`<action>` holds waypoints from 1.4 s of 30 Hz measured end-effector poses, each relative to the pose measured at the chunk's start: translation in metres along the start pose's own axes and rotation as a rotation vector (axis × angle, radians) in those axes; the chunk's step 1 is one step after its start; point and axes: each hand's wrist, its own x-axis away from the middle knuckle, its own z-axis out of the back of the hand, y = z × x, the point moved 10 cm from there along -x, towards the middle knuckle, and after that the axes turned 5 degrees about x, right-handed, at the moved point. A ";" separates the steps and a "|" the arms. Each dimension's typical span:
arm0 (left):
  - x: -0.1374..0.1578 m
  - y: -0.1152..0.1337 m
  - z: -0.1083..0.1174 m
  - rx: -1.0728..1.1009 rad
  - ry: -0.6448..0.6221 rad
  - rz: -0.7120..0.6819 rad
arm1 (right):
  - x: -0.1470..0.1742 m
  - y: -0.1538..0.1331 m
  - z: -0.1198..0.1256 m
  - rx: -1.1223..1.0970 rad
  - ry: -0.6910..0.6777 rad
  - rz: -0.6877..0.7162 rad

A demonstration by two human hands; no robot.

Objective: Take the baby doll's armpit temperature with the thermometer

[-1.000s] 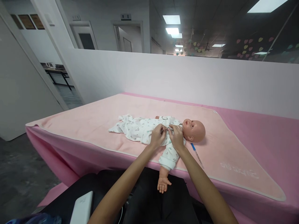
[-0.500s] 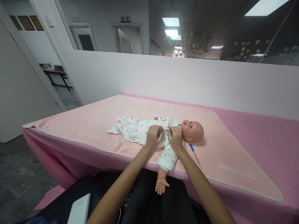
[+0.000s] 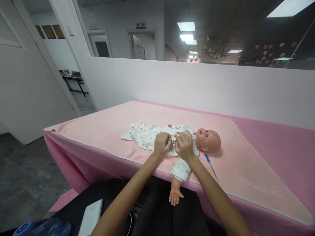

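Note:
A baby doll (image 3: 208, 141) lies on its back on the pink table, head to the right. It wears a white patterned baby outfit (image 3: 145, 136) whose legs lie flat to the left. One doll arm (image 3: 176, 191) hangs over the near edge towards my lap. At the doll's chest, my left hand (image 3: 162, 144) is closed with its fingertips pinching the outfit's front. Close beside it, my right hand (image 3: 185, 146) has bent fingers on the same cloth, nearer the doll's neck. The cloth between my fingertips is partly hidden.
A thermometer-like stick with a blue end (image 3: 211, 167) lies right of my right forearm. A peach mat (image 3: 246, 164) covers much of the pink tablecloth (image 3: 273, 141). A white wall (image 3: 197, 85) rises behind. A white box-shaped device (image 3: 91, 216) and a blue bottle (image 3: 41, 227) sit lower left.
My right hand's fingers have lifted and spread a little over the chest cloth. My left hand keeps its pinch. The whole view has shifted slightly, with more of the lower left showing.

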 end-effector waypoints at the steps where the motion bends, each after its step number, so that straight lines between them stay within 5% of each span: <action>1: 0.000 -0.001 0.001 0.006 0.012 0.009 | -0.003 -0.008 -0.004 -0.017 -0.019 0.042; 10: 0.001 -0.013 0.016 0.120 0.158 0.108 | -0.007 -0.014 -0.025 -0.065 -0.092 0.027; 33: 0.003 -0.019 0.004 0.074 0.064 0.162 | -0.003 -0.002 -0.023 -0.111 -0.045 -0.041; 42: 0.003 -0.022 0.000 0.076 0.034 0.190 | 0.000 0.000 -0.035 -0.099 -0.158 -0.058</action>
